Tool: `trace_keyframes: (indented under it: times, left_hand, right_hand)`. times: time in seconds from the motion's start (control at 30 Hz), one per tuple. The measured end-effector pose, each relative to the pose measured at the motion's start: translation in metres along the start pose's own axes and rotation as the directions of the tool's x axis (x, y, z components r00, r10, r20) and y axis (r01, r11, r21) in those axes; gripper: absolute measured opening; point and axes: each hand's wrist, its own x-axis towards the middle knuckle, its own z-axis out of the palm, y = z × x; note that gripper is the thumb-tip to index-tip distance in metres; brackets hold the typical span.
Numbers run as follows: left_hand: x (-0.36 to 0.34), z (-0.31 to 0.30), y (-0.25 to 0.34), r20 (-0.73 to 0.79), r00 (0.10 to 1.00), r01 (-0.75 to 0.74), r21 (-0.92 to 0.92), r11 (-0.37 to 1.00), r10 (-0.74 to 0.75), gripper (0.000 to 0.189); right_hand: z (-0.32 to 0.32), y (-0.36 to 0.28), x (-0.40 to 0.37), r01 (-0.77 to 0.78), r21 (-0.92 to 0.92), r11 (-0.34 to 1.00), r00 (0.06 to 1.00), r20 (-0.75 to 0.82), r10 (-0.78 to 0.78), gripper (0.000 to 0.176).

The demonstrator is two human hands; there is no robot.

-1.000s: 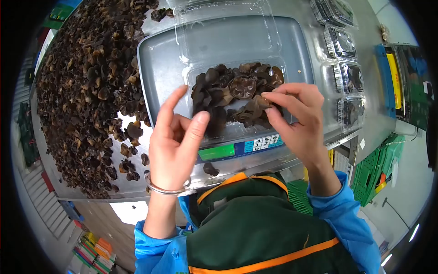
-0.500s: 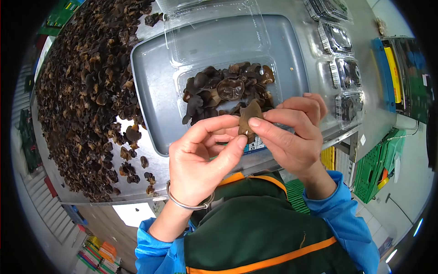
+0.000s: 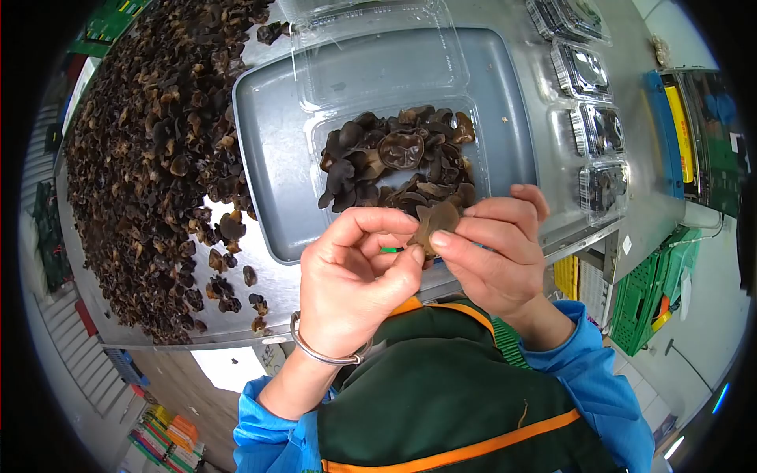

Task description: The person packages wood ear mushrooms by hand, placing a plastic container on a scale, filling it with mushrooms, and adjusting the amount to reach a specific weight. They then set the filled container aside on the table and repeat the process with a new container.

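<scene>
A brown wood ear mushroom (image 3: 436,224) is held between my two hands, just in front of an open clear plastic box. My right hand (image 3: 505,244) pinches it between thumb and fingers from the right. On its left edge, the thumb and forefinger of my left hand (image 3: 351,272) close on it too. Other dark wood ear mushrooms (image 3: 400,151) fill much of the plastic box (image 3: 316,130), whose lid (image 3: 378,59) is folded back. The box stands in a grey tray (image 3: 272,169), and my hands cover part of the tray's near edge.
A large heap of wood ear mushrooms (image 3: 158,158) covers the left side of the metal table (image 3: 260,303), with several loose ones near its front edge. Closed plastic boxes (image 3: 581,71) stand in a row along the right. Green crates (image 3: 643,296) are beyond the table's right edge.
The mushroom in my hands has turned and now shows a broader, lighter face. My right hand has moved slightly down and left; my left hand has shifted slightly right.
</scene>
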Motion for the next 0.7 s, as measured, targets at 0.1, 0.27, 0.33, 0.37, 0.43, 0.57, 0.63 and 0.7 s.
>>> trace_keyframes:
  times: [0.1, 0.27, 0.33, 0.37, 0.43, 0.57, 0.63, 0.7]
  left_hand:
    - [0.0, 0.001, 0.0, -0.004, 1.0, 0.013, 0.02, 1.0, -0.013, 0.025]
    - [-0.001, 0.004, -0.001, 0.001, 0.999, 0.045, -0.067, 0.997, -0.045, 0.027]
    - [-0.002, 0.005, -0.001, -0.002, 1.0, 0.007, 0.01, 1.0, -0.007, 0.027]
    - [-0.001, 0.005, -0.001, -0.003, 1.0, 0.007, 0.01, 1.0, -0.007, 0.027]
    - [-0.001, 0.006, -0.001, 0.014, 1.0, 0.007, 0.037, 0.999, -0.008, 0.026]
    - [0.0, 0.004, 0.0, 0.017, 0.996, 0.087, -0.023, 0.996, -0.087, 0.026]
    - [0.0, 0.004, -0.004, 0.016, 0.999, -0.03, -0.017, 0.999, 0.031, 0.023]
    - [-0.002, -0.001, -0.003, -0.033, 0.999, -0.012, 0.032, 0.999, 0.013, 0.02]
  right_hand:
    - [0.003, -0.002, -0.004, -0.056, 0.052, 0.997, 0.998, -0.02, 0.057, 0.031]
    - [0.002, -0.003, -0.007, -0.097, 0.094, 0.991, 0.995, -0.018, 0.099, 0.028]
    - [0.005, -0.004, -0.011, -0.099, 0.111, 0.989, 0.994, -0.024, 0.102, 0.027]
    - [0.006, -0.004, -0.013, -0.137, 0.162, 0.977, 0.99, -0.021, 0.142, 0.027]
    - [0.008, -0.005, -0.015, -0.173, 0.212, 0.962, 0.983, -0.016, 0.181, 0.027]
    - [0.007, -0.005, -0.013, -0.279, 0.304, 0.911, 0.954, -0.02, 0.299, 0.026]
    - [0.007, -0.004, -0.013, -0.245, 0.281, 0.928, 0.966, -0.014, 0.259, 0.025]
    - [0.007, -0.001, -0.013, -0.171, 0.226, 0.959, 0.984, -0.006, 0.177, 0.028]
